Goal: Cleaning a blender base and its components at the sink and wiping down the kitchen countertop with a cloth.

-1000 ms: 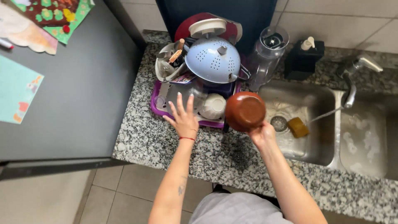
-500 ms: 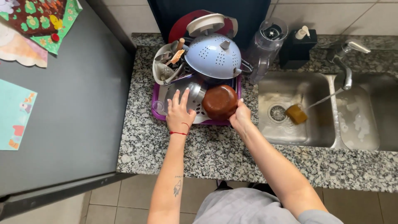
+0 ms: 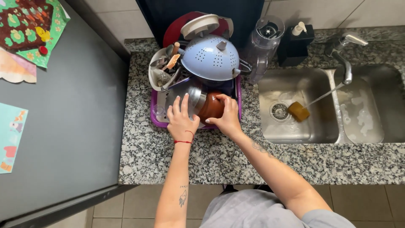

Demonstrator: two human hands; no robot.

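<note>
While the view looks straight down from the person's head, a dark grey appliance top (image 3: 63, 126) fills the left side, with colourful paper cards lying on it. Next comes a speckled granite table (image 3: 211, 160) carrying a purple dish rack (image 3: 154, 119) piled high with washed things: a white cutlery holder (image 3: 157, 71) at its left, a pale blue colander (image 3: 209, 58) turned upside down on top, and a red plate with a white lid behind. The left hand (image 3: 181, 120), a red string at its wrist, lies spread open with fingers flat against a shiny metal lid (image 3: 195, 99) in the rack, gripping nothing. Just beside it, the right hand (image 3: 228, 118) is curled around a brown bowl (image 3: 212, 107), holding it tilted at the front of the rack against the metal lid. A likely risk is that the wet bowl slips from the fingers or, wedged into so full a rack, nudges the stacked colander and sets the pile sliding onto the table. Further right stand a clear blender jug (image 3: 265, 42) and a black soap dispenser (image 3: 295, 42), then a steel sink (image 3: 329, 135) where a thin stream from the tap (image 3: 344, 55) falls near a brown sponge (image 3: 298, 112); left running, the water is wasted.
</note>
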